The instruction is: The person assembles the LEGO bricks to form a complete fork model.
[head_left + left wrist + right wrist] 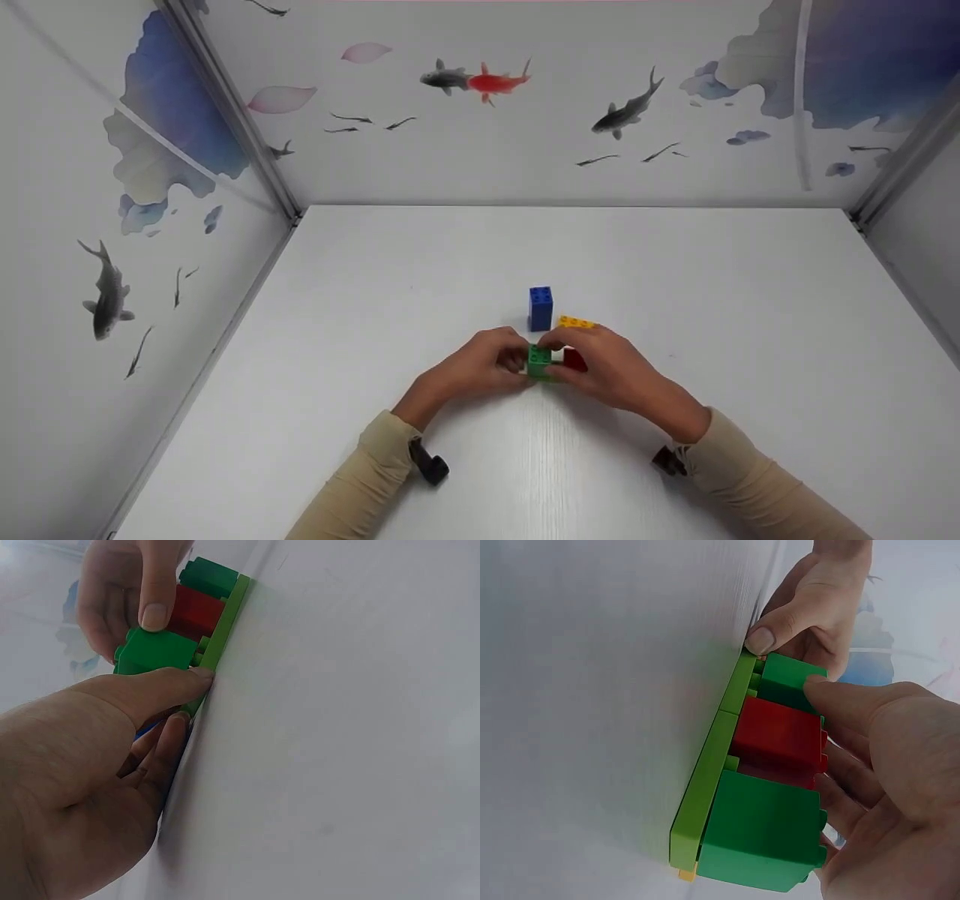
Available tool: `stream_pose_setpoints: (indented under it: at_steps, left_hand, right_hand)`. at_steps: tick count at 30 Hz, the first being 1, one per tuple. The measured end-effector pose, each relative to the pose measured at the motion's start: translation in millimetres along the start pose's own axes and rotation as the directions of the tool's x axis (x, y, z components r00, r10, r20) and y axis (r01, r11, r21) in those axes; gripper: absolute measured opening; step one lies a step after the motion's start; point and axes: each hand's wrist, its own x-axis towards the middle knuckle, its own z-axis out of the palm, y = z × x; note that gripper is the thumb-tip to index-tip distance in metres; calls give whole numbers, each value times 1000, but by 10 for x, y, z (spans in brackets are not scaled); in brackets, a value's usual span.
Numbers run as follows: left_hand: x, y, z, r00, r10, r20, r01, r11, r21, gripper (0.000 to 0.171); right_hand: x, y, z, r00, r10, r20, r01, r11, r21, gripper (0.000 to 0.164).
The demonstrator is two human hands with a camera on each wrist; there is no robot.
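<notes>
My right grip point(611, 367) pinches green plastic block point(538, 360), left grip point(472, 366) flat lime plastic base point(739, 682); red plastic block point(776, 724) on, blue plastic block point(540, 310) off.

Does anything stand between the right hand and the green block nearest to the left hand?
Nothing visible does: the right hand touches that green block directly. The left hand, close beside it, holds the end of the light green base.
</notes>
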Motion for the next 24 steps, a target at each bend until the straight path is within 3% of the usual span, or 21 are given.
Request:
stream_pose_setpoints:
  at_steps: [24]
  left_hand:
    - [6,25,7,1000,-11,-6,11,1000,5,25]
  right_hand:
    - [37,-88,-6,999,26,20,-24,996,-81,27]
